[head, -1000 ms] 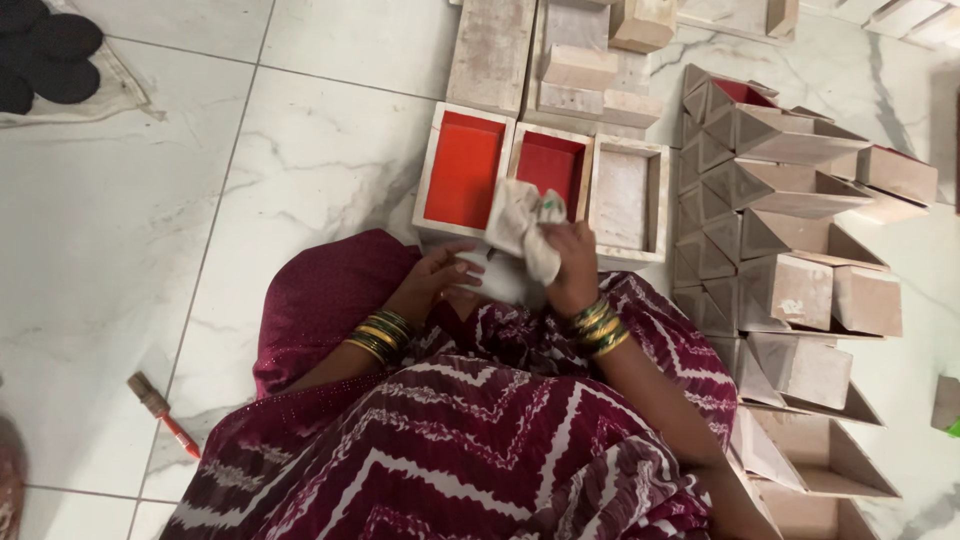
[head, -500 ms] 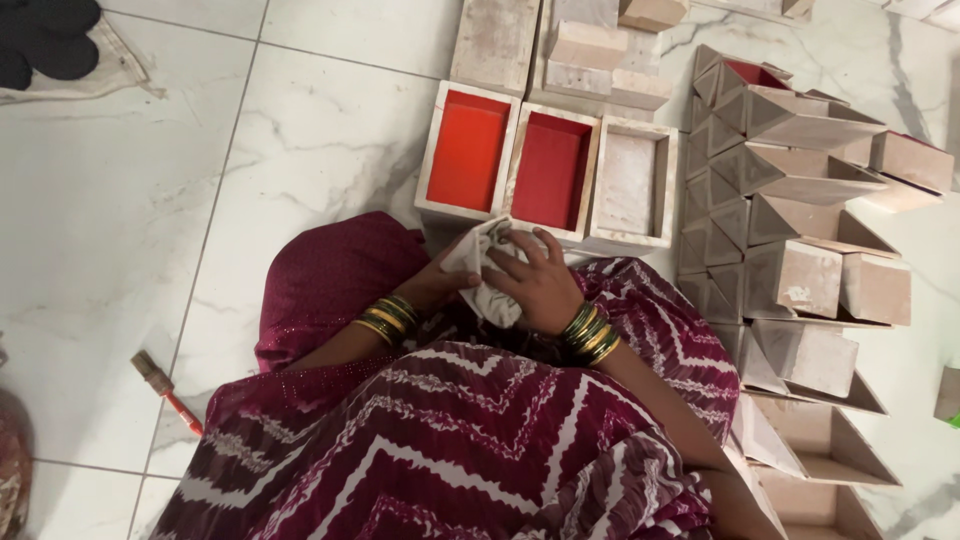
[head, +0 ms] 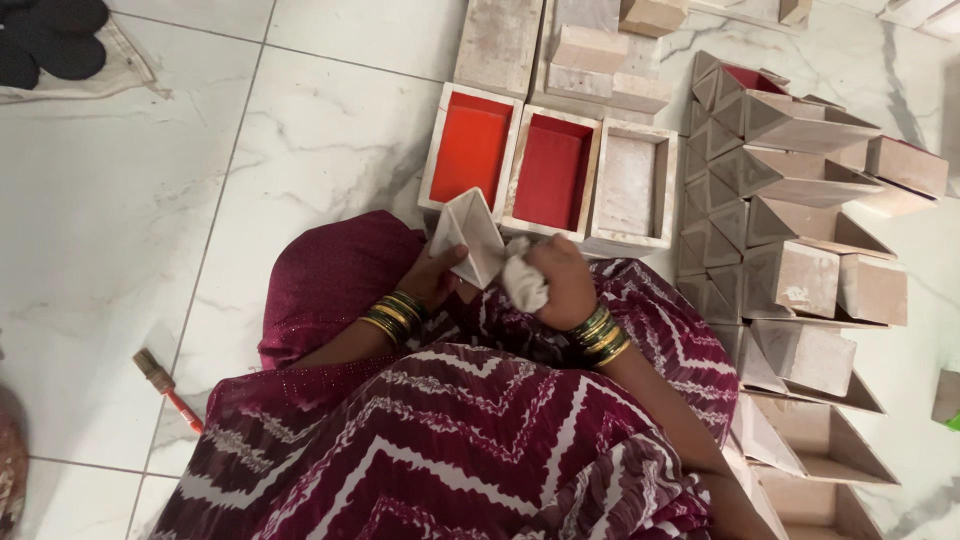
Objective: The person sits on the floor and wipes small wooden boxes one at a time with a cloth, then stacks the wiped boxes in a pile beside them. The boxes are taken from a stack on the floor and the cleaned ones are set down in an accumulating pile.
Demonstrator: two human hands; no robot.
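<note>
Pale box (head: 472, 236), tilted over the lap, is gripped from below by the left hand (head: 437, 277), while the right hand (head: 562, 283) is clenched on a white cloth (head: 523, 284) beside it. Three open boxes (head: 632, 186), two with red insides, lie just ahead; stacked boxes (head: 800, 280) crowd the right, and a brush (head: 165, 387) lies left. Left fingers are mostly hidden behind the box.

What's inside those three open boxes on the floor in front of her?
Nothing loose. Two boxes show red lining; the third box is bare and pale. Her left hand holds a folded box over one near edge.
</note>
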